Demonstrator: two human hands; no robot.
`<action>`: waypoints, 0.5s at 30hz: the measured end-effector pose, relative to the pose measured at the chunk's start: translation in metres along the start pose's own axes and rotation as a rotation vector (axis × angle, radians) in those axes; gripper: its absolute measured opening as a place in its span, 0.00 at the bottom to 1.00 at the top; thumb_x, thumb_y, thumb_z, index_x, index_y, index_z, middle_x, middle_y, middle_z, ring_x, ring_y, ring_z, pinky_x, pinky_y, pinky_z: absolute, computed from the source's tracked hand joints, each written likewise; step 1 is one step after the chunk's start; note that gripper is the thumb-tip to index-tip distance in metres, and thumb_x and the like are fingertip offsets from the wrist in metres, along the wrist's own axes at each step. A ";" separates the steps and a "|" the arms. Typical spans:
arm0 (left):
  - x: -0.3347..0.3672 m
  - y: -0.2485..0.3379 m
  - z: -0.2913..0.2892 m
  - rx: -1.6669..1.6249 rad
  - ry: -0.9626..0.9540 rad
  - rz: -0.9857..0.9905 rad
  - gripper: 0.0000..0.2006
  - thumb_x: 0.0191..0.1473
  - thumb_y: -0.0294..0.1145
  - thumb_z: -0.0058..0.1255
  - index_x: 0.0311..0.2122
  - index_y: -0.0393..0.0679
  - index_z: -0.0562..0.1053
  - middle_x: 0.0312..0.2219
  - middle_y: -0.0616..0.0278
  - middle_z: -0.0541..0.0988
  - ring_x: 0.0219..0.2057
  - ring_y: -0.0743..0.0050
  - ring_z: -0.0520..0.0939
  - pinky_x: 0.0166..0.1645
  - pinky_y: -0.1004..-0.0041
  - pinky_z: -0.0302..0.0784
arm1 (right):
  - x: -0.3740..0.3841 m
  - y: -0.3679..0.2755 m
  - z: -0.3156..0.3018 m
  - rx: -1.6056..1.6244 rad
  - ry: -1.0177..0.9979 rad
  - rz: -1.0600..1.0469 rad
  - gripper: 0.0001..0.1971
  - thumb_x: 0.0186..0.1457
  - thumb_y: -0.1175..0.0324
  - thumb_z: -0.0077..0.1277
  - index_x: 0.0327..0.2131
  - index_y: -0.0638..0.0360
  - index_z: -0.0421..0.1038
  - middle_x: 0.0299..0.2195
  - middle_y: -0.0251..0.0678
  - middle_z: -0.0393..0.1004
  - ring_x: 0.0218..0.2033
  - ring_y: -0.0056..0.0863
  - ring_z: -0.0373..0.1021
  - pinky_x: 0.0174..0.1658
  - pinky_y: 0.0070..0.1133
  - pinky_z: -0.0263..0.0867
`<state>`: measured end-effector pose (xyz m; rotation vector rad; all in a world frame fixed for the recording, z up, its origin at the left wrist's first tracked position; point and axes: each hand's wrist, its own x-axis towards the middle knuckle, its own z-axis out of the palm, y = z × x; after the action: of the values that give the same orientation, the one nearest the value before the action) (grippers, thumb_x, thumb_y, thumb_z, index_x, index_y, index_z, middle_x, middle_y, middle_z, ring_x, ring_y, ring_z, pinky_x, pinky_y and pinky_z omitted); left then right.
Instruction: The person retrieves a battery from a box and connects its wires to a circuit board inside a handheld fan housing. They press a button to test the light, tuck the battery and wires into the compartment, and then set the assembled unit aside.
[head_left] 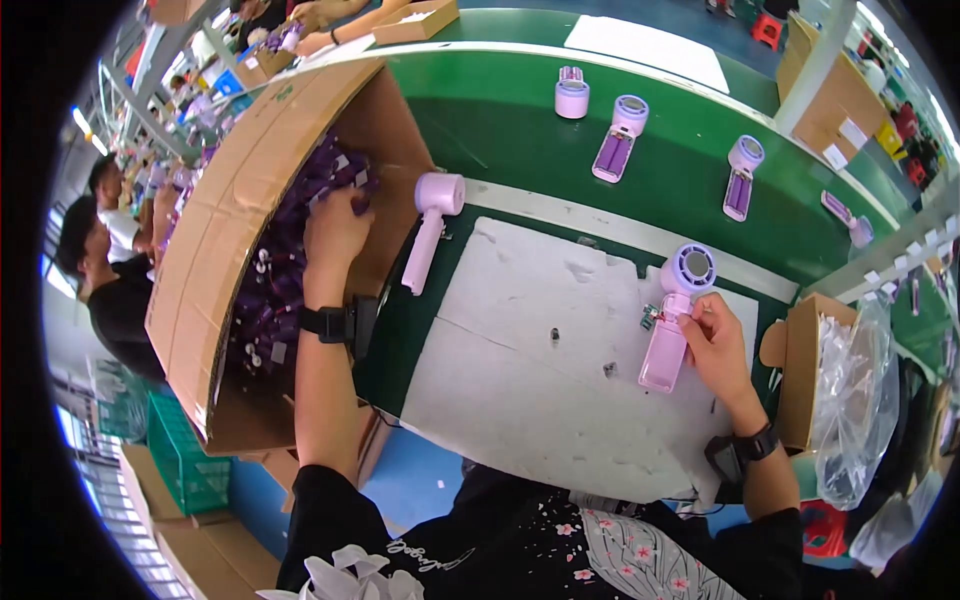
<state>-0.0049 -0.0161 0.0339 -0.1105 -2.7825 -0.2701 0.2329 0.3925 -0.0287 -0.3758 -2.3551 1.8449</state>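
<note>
Fan (672, 325), pink, open-backed, is lying on the white mat (520, 400) at its right edge, round head pointing away; the right hand (715, 340) is pinching its neck, fingers closed on the small circuit board there. Left hand (335, 230) is reaching into the cardboard box (220, 240), fingers curled down among purple parts (280, 270); whether they are gripping one, cannot tell. Another pink fan (430, 225) is lying just beside the box. Farther off, four more fans (620, 135) are riding the green belt (500, 130).
</note>
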 end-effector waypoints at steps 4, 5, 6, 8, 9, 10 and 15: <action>0.002 -0.018 0.014 0.162 -0.013 -0.146 0.19 0.46 0.39 0.63 0.46 0.49 0.78 0.41 0.47 0.80 0.42 0.47 0.81 0.46 0.55 0.77 | 0.001 0.001 0.009 -0.016 -0.023 -0.096 0.09 0.61 0.76 0.49 0.32 0.57 0.58 0.21 0.27 0.70 0.17 0.10 0.60 0.19 0.13 0.53; 0.006 -0.017 0.017 0.191 -0.008 -0.142 0.18 0.47 0.39 0.62 0.45 0.50 0.78 0.40 0.47 0.80 0.42 0.46 0.81 0.46 0.56 0.77 | 0.000 0.002 0.010 -0.024 -0.021 -0.120 0.09 0.60 0.76 0.50 0.32 0.57 0.58 0.21 0.27 0.70 0.17 0.10 0.60 0.20 0.13 0.53; 0.009 -0.015 0.020 0.219 -0.002 -0.139 0.16 0.48 0.39 0.61 0.44 0.50 0.78 0.39 0.48 0.81 0.41 0.45 0.81 0.45 0.56 0.78 | 0.000 0.002 0.011 -0.033 -0.019 -0.144 0.09 0.60 0.76 0.50 0.32 0.57 0.58 0.21 0.27 0.70 0.17 0.10 0.60 0.20 0.13 0.54; 0.016 -0.016 0.023 0.250 0.005 -0.113 0.15 0.49 0.39 0.60 0.44 0.51 0.79 0.38 0.49 0.81 0.41 0.44 0.81 0.44 0.56 0.78 | -0.002 0.001 0.013 -0.044 0.002 -0.160 0.08 0.60 0.76 0.50 0.33 0.58 0.59 0.21 0.27 0.69 0.17 0.10 0.61 0.20 0.14 0.55; 0.018 -0.020 0.023 0.245 0.019 -0.110 0.14 0.49 0.39 0.60 0.42 0.50 0.79 0.37 0.49 0.81 0.40 0.44 0.82 0.44 0.56 0.78 | -0.002 0.000 0.014 -0.062 0.004 -0.183 0.08 0.59 0.76 0.51 0.33 0.58 0.60 0.21 0.27 0.69 0.18 0.10 0.61 0.20 0.14 0.55; 0.020 -0.027 0.021 0.244 0.036 -0.110 0.13 0.50 0.39 0.60 0.41 0.50 0.80 0.36 0.48 0.82 0.39 0.44 0.82 0.43 0.55 0.78 | -0.002 -0.002 0.017 -0.076 0.002 -0.209 0.08 0.59 0.76 0.51 0.33 0.59 0.60 0.20 0.27 0.69 0.18 0.10 0.61 0.21 0.14 0.56; 0.044 -0.084 0.018 -0.222 0.055 -0.116 0.11 0.53 0.33 0.58 0.40 0.39 0.80 0.32 0.51 0.83 0.32 0.60 0.85 0.36 0.67 0.80 | 0.001 0.000 0.026 -0.083 0.084 -0.288 0.07 0.58 0.76 0.52 0.34 0.61 0.62 0.20 0.28 0.68 0.20 0.11 0.63 0.22 0.15 0.58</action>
<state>-0.0611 -0.0924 0.0181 0.0047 -2.6998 -0.6017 0.2253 0.3682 -0.0356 -0.1110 -2.2939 1.5757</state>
